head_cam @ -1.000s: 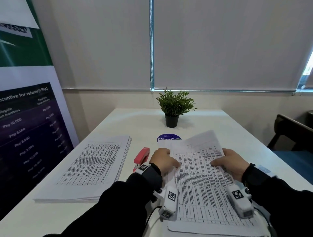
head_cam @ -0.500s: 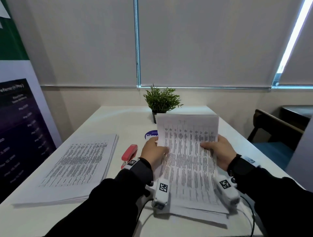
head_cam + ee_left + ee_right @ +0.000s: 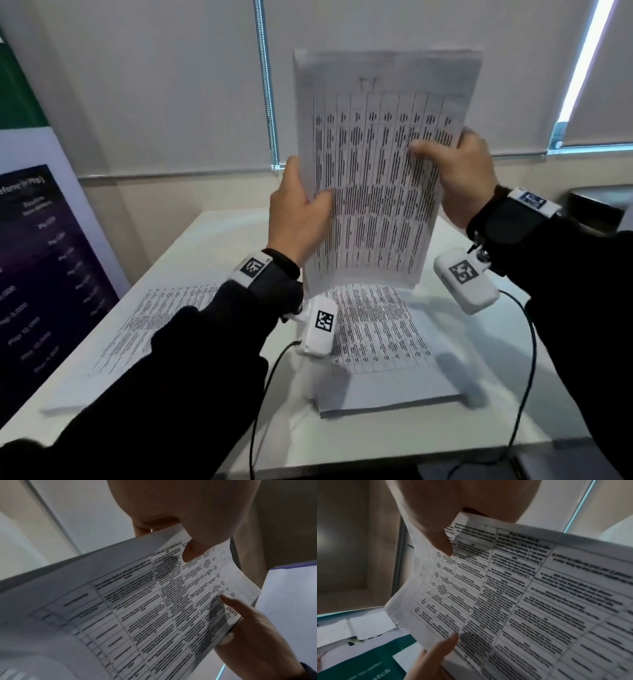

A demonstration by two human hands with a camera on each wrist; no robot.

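Sheaf (image 3: pixel 376 164): printed, table-ruled pages were held upright in the air above the surface (image 3: pixel 342 435), lower edge curling toward the person.
Left grip (image 3: pixel 297 219): it was clamped on the sheaf's left edge, with the thumb pressed on the printed front and the fingers behind the pages.
Right grip (image 3: pixel 460 178): it clasped the right edge, higher up than the other hand, with the thumb laid across the front and the fingers hidden behind.
Lower stack (image 3: pixel 380 339): more printed pages lay flat on the surface directly below the sheaf; whether the two touched could not be told.
Side pile (image 3: pixel 150 322): another batch of printed pages lay flat to the left, partly covered by the dark left sleeve (image 3: pixel 178 370).
Wrist units (image 3: pixel 318 325): white boxes with black-and-white markers hung below both wrists, with cables trailing.
Backdrop: pale roller blinds (image 3: pixel 171 85) were behind, and a dark banner (image 3: pixel 41 260) with pale lettering stood at the left.
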